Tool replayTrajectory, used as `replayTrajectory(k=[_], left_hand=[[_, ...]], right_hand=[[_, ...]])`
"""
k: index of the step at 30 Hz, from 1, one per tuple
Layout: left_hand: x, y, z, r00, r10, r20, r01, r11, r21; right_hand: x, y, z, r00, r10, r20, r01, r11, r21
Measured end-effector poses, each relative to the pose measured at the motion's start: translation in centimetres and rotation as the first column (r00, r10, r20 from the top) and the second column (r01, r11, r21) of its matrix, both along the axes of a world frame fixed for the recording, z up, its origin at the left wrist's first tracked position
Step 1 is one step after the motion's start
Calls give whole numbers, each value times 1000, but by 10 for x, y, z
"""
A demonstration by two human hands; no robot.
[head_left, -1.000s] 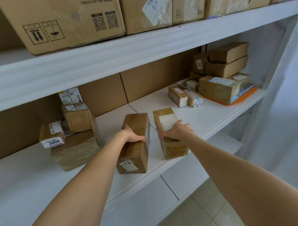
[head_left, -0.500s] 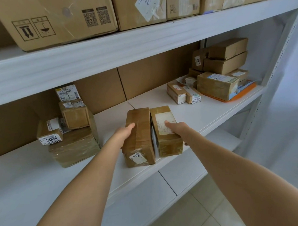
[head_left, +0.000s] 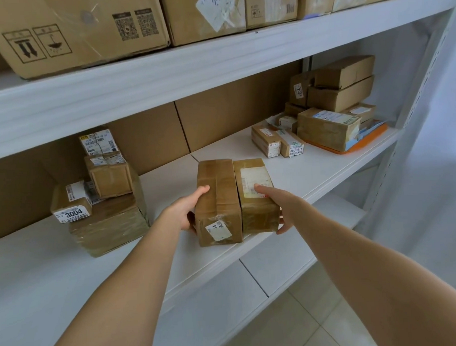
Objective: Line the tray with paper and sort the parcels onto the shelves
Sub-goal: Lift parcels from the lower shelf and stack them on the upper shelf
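Now left hand point(head_left: 183, 214) grips the left parcel point(head_left: 218, 183), right hand point(head_left: 279, 203) the right parcel point(head_left: 259, 217), near box point(head_left: 71, 204) labelled 3004

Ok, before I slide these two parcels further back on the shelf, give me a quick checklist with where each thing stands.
1. Left hand grips the left parcel, thumb on top: ok.
2. Right hand grips the right parcel at its near corner: ok.
3. Parcels side by side, touching along their length: ok.
4. Bare shelf behind them to slide into: ok, some shows before the cardboard backing.
5. Near ends well back from the front edge: not ok, they sit close to it.
6. Orange tray lined with paper: cannot tell, parcels cover it.
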State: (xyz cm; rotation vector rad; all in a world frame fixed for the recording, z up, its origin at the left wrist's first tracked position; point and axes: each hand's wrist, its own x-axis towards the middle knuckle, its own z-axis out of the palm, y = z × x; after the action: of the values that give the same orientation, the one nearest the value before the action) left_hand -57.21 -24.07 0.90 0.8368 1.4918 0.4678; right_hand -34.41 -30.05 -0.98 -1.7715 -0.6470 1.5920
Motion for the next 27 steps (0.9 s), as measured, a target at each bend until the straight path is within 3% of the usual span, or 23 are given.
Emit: replayTrajectory(k=[17, 27], left_hand=[[94, -41, 61, 988, -154, -3, 152, 972, 181], [187, -95, 95, 967, -253, 5, 241, 929, 280]], right_hand=[[82, -61, 41, 946, -227, -230, 266, 951, 156], [158, -129, 69, 875, -406, -265, 467, 853, 234]])
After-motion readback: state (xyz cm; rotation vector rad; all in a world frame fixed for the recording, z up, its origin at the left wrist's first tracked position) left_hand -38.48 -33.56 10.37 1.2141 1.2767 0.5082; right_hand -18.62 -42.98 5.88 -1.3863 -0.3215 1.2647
